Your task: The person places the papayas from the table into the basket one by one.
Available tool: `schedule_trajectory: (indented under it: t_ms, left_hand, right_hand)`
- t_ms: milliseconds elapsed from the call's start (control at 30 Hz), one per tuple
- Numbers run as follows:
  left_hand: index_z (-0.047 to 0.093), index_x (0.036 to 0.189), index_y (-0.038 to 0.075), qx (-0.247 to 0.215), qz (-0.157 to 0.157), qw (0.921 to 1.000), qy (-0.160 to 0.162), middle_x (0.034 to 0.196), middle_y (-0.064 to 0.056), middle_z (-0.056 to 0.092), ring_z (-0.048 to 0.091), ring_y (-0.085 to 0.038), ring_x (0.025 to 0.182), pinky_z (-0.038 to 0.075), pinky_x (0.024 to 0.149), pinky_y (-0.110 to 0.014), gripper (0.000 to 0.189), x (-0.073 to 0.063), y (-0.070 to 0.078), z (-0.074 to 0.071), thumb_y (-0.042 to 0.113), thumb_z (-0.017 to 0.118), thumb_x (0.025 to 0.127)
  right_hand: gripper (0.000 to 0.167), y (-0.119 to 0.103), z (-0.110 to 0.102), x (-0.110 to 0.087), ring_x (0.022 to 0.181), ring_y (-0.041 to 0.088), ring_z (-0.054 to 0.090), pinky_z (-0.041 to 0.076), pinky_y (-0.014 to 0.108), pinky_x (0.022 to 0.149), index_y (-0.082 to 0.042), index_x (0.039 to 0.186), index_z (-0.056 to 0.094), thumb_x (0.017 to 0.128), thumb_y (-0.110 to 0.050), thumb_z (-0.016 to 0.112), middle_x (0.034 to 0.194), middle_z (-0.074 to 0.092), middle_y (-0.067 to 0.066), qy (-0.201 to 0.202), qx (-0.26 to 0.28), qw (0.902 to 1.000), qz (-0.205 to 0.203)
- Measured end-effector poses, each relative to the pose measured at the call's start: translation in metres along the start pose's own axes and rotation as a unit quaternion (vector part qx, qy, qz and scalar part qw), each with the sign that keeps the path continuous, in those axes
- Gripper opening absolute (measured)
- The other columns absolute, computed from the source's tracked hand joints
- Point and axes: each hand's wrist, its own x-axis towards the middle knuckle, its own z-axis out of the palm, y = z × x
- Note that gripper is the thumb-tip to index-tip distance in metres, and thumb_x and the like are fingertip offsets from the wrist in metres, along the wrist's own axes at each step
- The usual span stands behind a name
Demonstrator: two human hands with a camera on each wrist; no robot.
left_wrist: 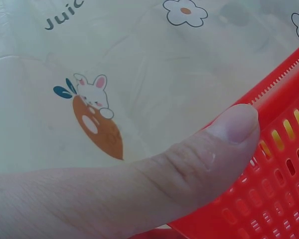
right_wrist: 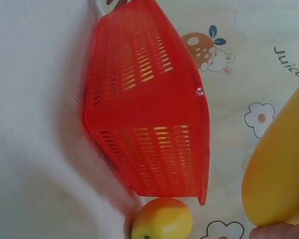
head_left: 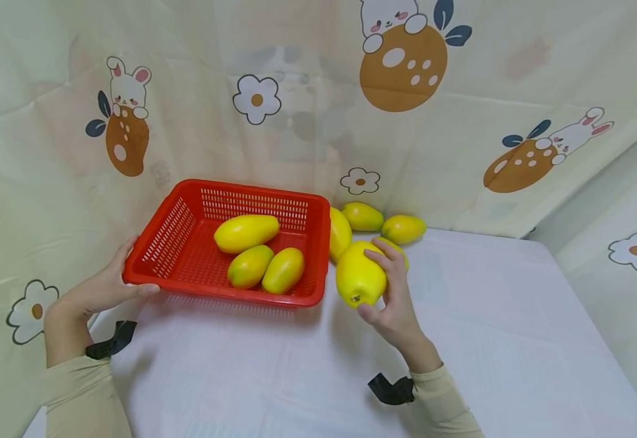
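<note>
My left hand (head_left: pixel 101 289) grips the left end of a red plastic basket (head_left: pixel 230 291), with its thumb along the front corner of the rim. In the left wrist view that thumb (left_wrist: pixel 189 169) lies against the slotted wall. Inside the basket lie three yellow mangoes, one long mango (head_left: pixel 246 233) behind two smaller ones. To the right of the basket, my right hand (head_left: pixel 400 310) holds a large yellow mango (head_left: pixel 359 275) above the table, thumb at its near end and fingers around its right side. Part of this mango (right_wrist: pixel 284 169) shows large in the right wrist view.
Several more mangoes lie on the white table (head_left: pixel 493 340) behind my right hand, among them one mango (head_left: pixel 404 229) at the back and one mango (head_left: pixel 340 233) close by the basket's right wall. A patterned curtain (head_left: pixel 307 79) hangs right behind the basket.
</note>
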Motion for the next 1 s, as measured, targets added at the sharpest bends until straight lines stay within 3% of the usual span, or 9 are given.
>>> schedule_trajectory:
  t_ms: [200, 600, 1000]
  left_hand:
    - [-0.016, 0.15, 0.029, -0.001, 0.008, 1.0, 0.006, 0.151, -0.019, 0.016, 0.026, -0.043, 0.131, 0.055, 0.085, -0.051, 0.116, -0.002, -0.001, 0.001, 0.037, 0.075, 0.079]
    - [-0.016, 0.15, 0.027, -0.006, 0.005, 1.0, 0.006, 0.15, -0.02, 0.017, 0.026, -0.043, 0.13, 0.055, 0.085, -0.05, 0.116, -0.003, -0.001, 0.001, 0.037, 0.075, 0.079]
    - [-0.015, 0.151, 0.027, -0.01, 0.016, 0.9998, 0.007, 0.15, -0.018, 0.018, 0.028, -0.04, 0.13, 0.056, 0.084, -0.049, 0.115, -0.002, 0.001, 0.002, 0.036, 0.075, 0.079]
  right_hand:
    - [0.083, -0.003, 0.005, -0.001, 0.135, 0.025, 0.024, 0.035, 0.026, 0.103, -0.005, 0.134, 0.043, 0.077, -0.06, 0.066, 0.149, 0.023, 0.014, -0.011, -0.018, 0.9996, 0.018]
    - [0.086, -0.005, 0.016, 0.001, 0.133, 0.023, 0.028, 0.034, 0.029, 0.105, -0.008, 0.136, 0.04, 0.077, -0.068, 0.06, 0.15, 0.023, 0.012, -0.027, -0.012, 0.9994, 0.015]
    - [0.082, -0.009, 0.027, 0.002, 0.131, 0.023, 0.031, 0.038, 0.032, 0.104, -0.009, 0.136, 0.041, 0.079, -0.065, 0.061, 0.149, 0.027, 0.009, -0.035, 0.001, 0.9992, 0.018]
